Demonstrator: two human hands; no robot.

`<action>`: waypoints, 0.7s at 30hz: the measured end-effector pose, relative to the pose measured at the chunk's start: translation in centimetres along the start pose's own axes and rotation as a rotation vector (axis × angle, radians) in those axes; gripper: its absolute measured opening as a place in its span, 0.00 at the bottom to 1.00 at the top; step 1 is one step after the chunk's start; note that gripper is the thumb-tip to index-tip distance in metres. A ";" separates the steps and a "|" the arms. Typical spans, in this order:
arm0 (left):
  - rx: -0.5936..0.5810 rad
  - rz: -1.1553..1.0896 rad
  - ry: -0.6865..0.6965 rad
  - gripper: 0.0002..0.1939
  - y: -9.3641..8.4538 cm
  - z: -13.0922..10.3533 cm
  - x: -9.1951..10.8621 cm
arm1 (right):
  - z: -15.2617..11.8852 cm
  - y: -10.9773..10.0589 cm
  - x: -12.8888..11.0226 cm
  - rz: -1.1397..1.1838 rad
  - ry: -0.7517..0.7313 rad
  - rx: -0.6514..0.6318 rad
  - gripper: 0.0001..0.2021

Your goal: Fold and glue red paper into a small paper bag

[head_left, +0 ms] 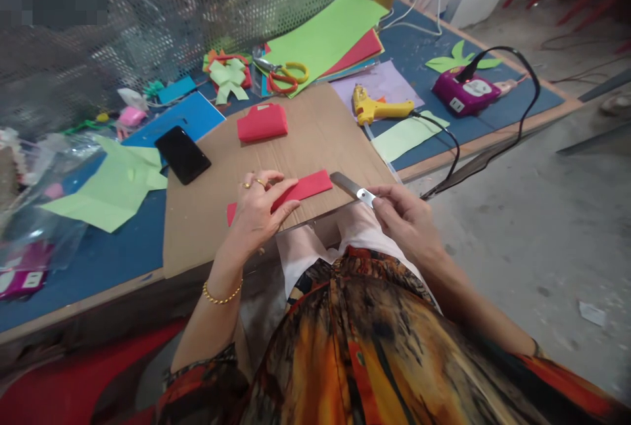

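A long red strip (313, 185) lies slantwise near the front edge of a brown cardboard sheet (207, 228). My left hand (261, 205) rests on the strip, fingers apart, pressing it against the board. Closed around the handle of a knife (351, 187) is my right hand (401, 215), just right of the board's front edge. The knife's metal blade points left, its tip close to the strip's right end. Farther back on the cardboard sits a folded red piece (262, 123).
A black phone (182, 154) overlaps the board's left side. Behind are scissors (286, 77) and green sheets (325, 31). To the right are a yellow glue gun (382, 108) and a purple power box (464, 90) with a black cable looping over the table edge.
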State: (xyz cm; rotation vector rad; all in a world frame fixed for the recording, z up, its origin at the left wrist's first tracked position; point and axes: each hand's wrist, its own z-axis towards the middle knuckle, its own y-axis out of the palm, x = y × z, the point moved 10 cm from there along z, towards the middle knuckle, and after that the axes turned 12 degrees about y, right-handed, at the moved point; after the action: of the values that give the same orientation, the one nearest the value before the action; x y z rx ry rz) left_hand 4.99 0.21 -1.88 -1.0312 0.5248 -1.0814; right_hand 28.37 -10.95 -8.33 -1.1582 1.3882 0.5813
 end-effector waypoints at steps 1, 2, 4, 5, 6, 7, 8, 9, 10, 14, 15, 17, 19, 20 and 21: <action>-0.008 -0.008 0.002 0.23 0.0 0.0 0.0 | 0.0 -0.1 -0.1 -0.002 -0.003 0.014 0.14; -0.015 -0.015 0.005 0.23 0.0 -0.1 0.0 | 0.1 -0.1 -0.2 -0.005 -0.010 0.020 0.14; -0.029 -0.030 0.009 0.21 0.0 -0.1 0.0 | 0.2 0.0 -0.4 -0.014 -0.023 0.021 0.14; -0.038 -0.040 0.007 0.20 0.0 -0.2 0.0 | 0.3 0.1 -0.5 -0.022 -0.027 0.019 0.14; -0.048 -0.050 0.004 0.19 0.1 -0.2 0.0 | 0.3 0.2 -0.5 -0.031 -0.028 0.018 0.14; -0.057 -0.059 0.001 0.19 0.1 -0.2 0.0 | 0.3 0.3 -0.6 -0.039 -0.031 0.016 0.15; -0.061 -0.063 0.001 0.18 0.1 -0.2 0.0 | 0.4 0.4 -0.6 -0.045 -0.034 0.013 0.15; -0.062 -0.064 0.005 0.17 0.1 -0.2 0.1 | 0.4 0.4 -0.7 -0.048 -0.038 0.009 0.15; -0.059 -0.062 0.010 0.17 0.0 -0.2 0.1 | 0.4 0.5 -0.7 -0.048 -0.043 0.005 0.16; -0.032 -0.050 0.044 0.16 -0.2 -0.1 0.4 | 0.4 0.6 -0.9 -0.025 -0.043 -0.020 0.16; -0.032 -0.047 0.048 0.16 -0.2 -0.1 0.5 | 0.3 0.7 -0.9 -0.017 -0.040 -0.033 0.16; -0.044 -0.040 0.044 0.17 -0.1 0.0 0.4 | 0.3 0.7 -1.2 -0.021 -0.035 -0.057 0.16; -0.059 -0.044 0.038 0.17 0.0 0.0 0.4 | 0.4 0.4 -1.7 -0.054 -0.047 -0.048 0.16; -0.067 -0.053 0.037 0.17 -0.1 0.0 0.4 | 0.5 0.2 -1.9 -0.079 -0.058 -0.036 0.16; -0.076 -0.066 0.035 0.17 -0.2 0.1 0.4 | 0.6 -0.1 -2.2 -0.105 -0.070 -0.027 0.16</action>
State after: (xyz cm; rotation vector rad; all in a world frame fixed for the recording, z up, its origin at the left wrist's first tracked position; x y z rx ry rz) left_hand 5.16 -0.18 -1.66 -1.1040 0.5674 -1.1469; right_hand 28.33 -9.82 -6.39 -1.2133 1.2562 0.5616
